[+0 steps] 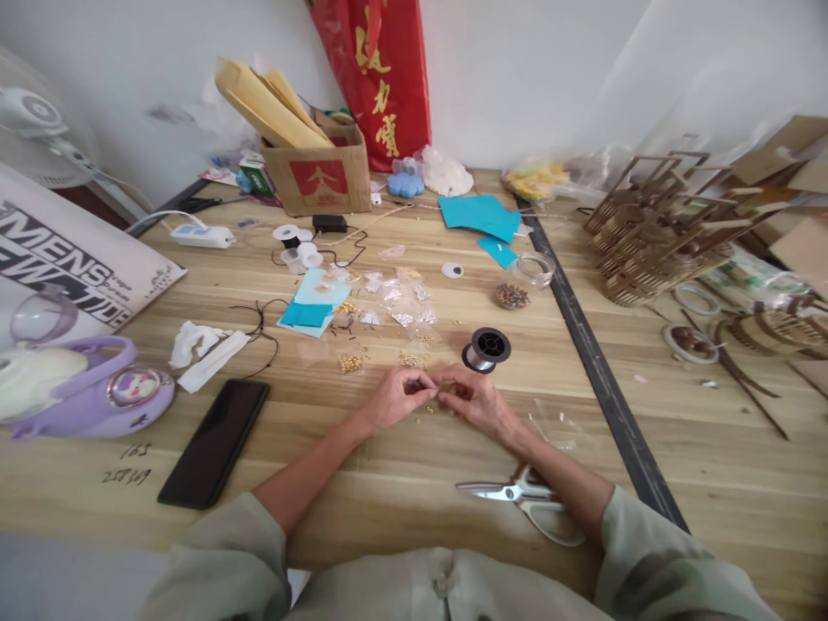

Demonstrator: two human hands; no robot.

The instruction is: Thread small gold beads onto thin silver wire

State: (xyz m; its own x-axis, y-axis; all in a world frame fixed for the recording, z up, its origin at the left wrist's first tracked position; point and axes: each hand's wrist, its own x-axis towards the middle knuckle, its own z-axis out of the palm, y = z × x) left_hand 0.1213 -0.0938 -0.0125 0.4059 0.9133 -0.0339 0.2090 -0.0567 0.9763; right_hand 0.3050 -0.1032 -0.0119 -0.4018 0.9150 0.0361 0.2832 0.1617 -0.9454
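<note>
Both hands meet over the middle of the wooden table, fingertips nearly touching. My left hand [402,397] is closed in a pinch, and what lies between its fingers is too small to make out. My right hand [475,398] pinches in the same way, its held item also hidden. A few tiny gold beads [429,410] lie on the wood just below the fingertips. Just beyond my right hand stands a black spool [487,348] wound with clear or silvery line. Small piles of gold beads [351,363] sit past my left hand. Scissors [517,492] lie beside my right forearm.
Small plastic bags [398,293] and blue cards [304,315] lie farther back. A black phone [213,444] and a purple bottle [97,388] are on the left. Slatted wooden baskets [647,233] stand at the right, past a black strip [601,371]. A cardboard box [316,177] stands behind.
</note>
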